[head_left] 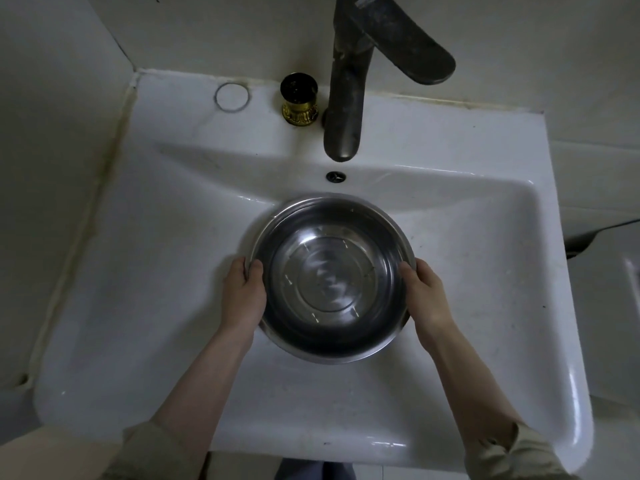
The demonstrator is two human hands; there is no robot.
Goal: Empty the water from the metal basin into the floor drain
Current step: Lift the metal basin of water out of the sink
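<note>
Both the left hand (244,292) and the right hand (424,292) are closed on opposite rims of the metal basin (332,278), thumbs inside, holding it between them over the sink (138,237); any tilt while carrying could slop water before the unseen floor drain

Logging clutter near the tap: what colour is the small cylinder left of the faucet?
Black top, ornate gold base, clearest in the head view.

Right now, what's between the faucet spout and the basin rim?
Head view: only the overflow hole in the white sink wall lies between the faucet spout and the metal basin; otherwise bare porcelain.
</note>
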